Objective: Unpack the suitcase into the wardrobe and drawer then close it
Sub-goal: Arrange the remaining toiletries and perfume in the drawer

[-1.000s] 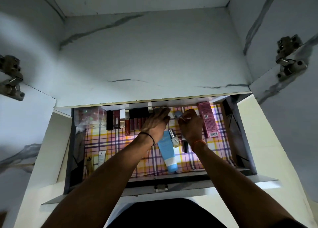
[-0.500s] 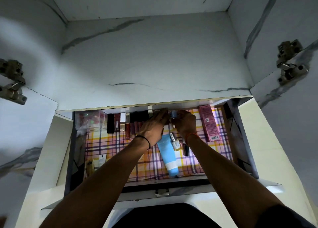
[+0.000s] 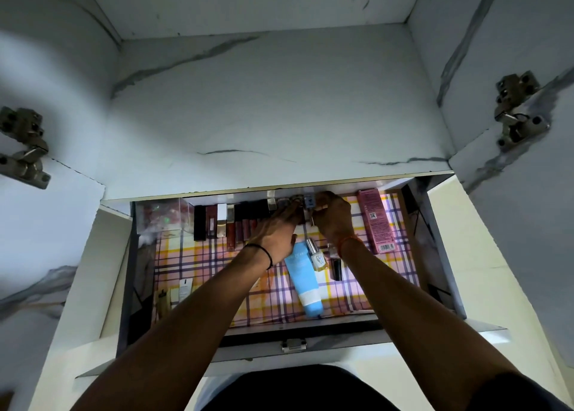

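Plaid paper in pink, yellow and purple lines the floor of the open grey drawer, the landmark for all positions below. Along its rear wall stands a row of dark lipstick tubes and slim cosmetic boxes, upright, apparently to save floor space. Both hands work at the right end of this row. The left hand lies flat, fingers extended against the tubes, probably steadying them. The right hand is curled around a small blue-capped bottle at the rear wall, seemingly seating it in line. At the drawer centre lie a blue squeeze tube and a clear glass dropper bottle; a pink carton lies to the right. Marbled white wardrobe panels enclose the space above. No suitcase is in view.
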